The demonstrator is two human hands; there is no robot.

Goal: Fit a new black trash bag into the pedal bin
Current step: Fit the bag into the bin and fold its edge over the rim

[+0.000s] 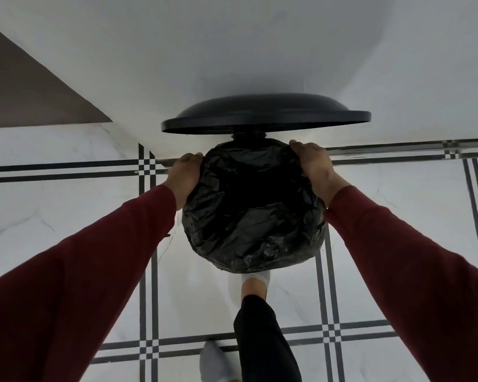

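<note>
pedal bin stands on the tiled floor against a white wall; its lid is raised, and a socked foot reaches under the front edge, presumably on the pedal, which is hidden; black trash bag already sits in the bin, its mouth folded out over the rim all the way round as far as can be seen; bin body almost wholly hidden by the overhang.

left hand grips the bag edge at the left rear of the rim, fingers curled over it; right hand does the same at the right rear; both clenched on plastic, red sleeves down to the wrists.

judgement: task near its end; what seems left is seating the rear fold, pushing the slack down into the hollow, letting go, lowering the lid.

materials: bag thin, glossy, heavily creased film, dark hollow at centre; lid smooth matt black, shallow dome, round; floor polished pale marble-look tile with black grid bands.
</note>
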